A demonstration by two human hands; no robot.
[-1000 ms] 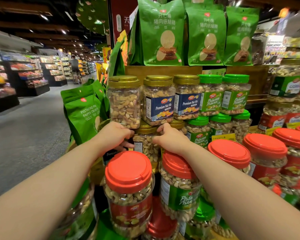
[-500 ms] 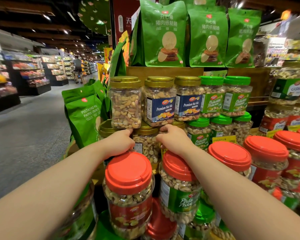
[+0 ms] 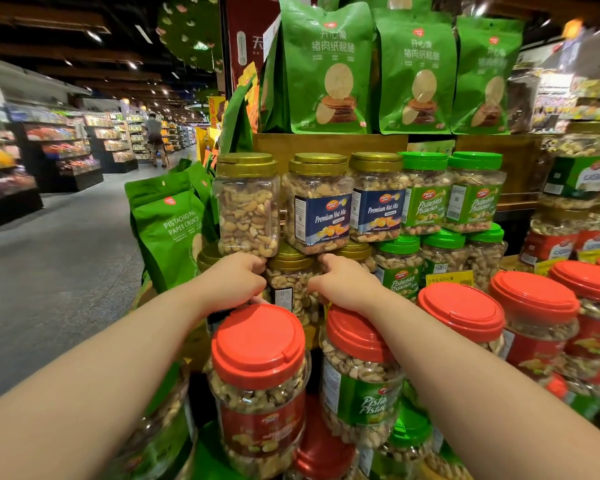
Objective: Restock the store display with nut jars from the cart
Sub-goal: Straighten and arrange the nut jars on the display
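Observation:
A gold-lidded jar of mixed nuts (image 3: 293, 289) stands in the second tier of the display. My left hand (image 3: 236, 282) grips its left side and my right hand (image 3: 343, 285) grips its right side, fingers curled round it just under the lid. Right above it stand three more gold-lidded nut mix jars (image 3: 317, 202); the leftmost one (image 3: 246, 206) sits just over my left hand. Red-lidded jars (image 3: 258, 344) stand close below my wrists. The held jar's lower part is hidden behind them.
Green-lidded pistachio jars (image 3: 426, 192) fill the tiers to the right, with more red-lidded jars (image 3: 461, 313) in front. Green snack bags (image 3: 326, 64) stand on the wooden shelf above, another bag (image 3: 168, 223) at the left corner. The aisle floor (image 3: 49, 271) lies left; a person (image 3: 155, 138) stands far down it.
Both hands stay on the gold-lidded jar. My left hand has shifted slightly right and up against its side, and its fingers have tucked in out of sight.

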